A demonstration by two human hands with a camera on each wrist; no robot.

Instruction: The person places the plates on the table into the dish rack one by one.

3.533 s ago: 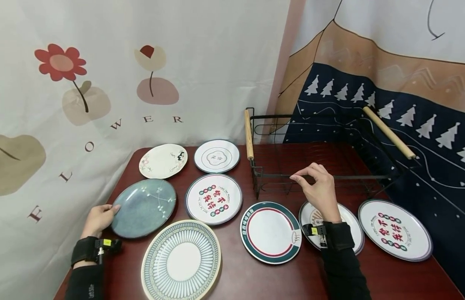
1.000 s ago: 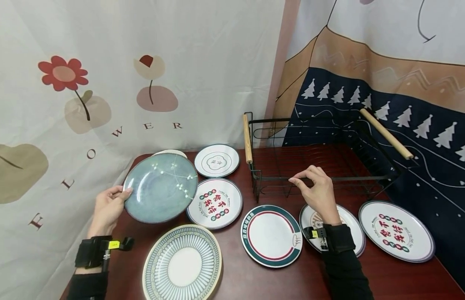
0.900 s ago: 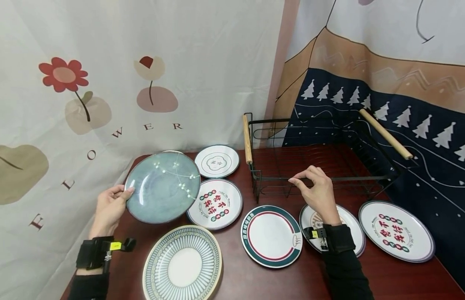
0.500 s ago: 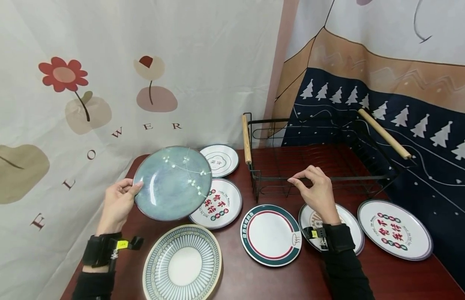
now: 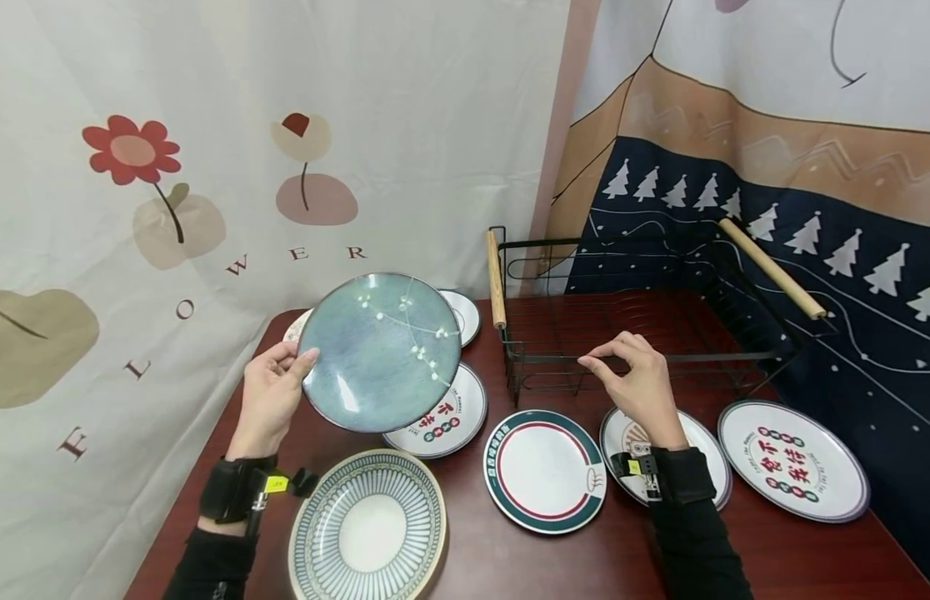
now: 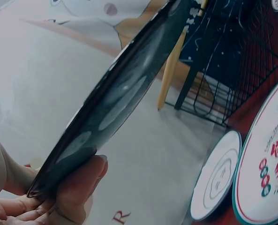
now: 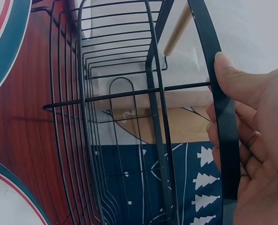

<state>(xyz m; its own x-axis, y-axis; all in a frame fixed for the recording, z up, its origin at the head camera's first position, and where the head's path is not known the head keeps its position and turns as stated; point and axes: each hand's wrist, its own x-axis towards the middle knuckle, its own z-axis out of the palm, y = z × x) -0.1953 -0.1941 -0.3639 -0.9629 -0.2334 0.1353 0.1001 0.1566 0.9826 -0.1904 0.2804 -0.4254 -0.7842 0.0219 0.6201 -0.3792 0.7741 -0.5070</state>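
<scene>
Dark-red wooden desk (image 5: 555, 558), carrying all items. Black wire dish rack (image 5: 645, 333), wooden handles, stands at the far right of the desk, no plates in it; the right hand (image 5: 637, 385) pinches its front top rail between thumb and fingers, steadying it. Blue-green glazed plate (image 5: 380, 352), white blossom sprig, is lifted clear of the desk over the left half, tilted face toward the person; the left hand (image 5: 273, 398) grips its left rim, thumb on the face, fingers behind. Striped plate (image 5: 367, 527) lies at the near left edge; green-and-red ringed plate (image 5: 543, 468) near the middle; lettered plates (image 5: 791, 460) beside them and at the near right. Handling note: the glaze probably makes the plate slippery, so a firm rim grip, carried edge-on and well above the flat plates, would suit best.
</scene>
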